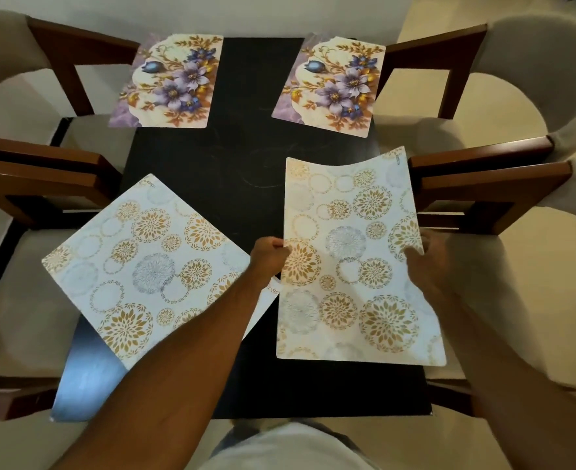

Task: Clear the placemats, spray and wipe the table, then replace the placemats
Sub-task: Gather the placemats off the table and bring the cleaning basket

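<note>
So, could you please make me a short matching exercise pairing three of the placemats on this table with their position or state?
Things:
1. near-right gold-circle placemat
2. near-left gold-circle placemat
3. far-left floral placemat

States:
A. lying askew, like a diamond
B. flat by the table's far edge
C. gripped at both side edges by the left hand and right hand, far end curling

Pairs: 1-C, 2-A, 3-B

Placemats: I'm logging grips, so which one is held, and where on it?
The near-right placemat, by its side edges: left hand on one, right hand on the other.
</note>
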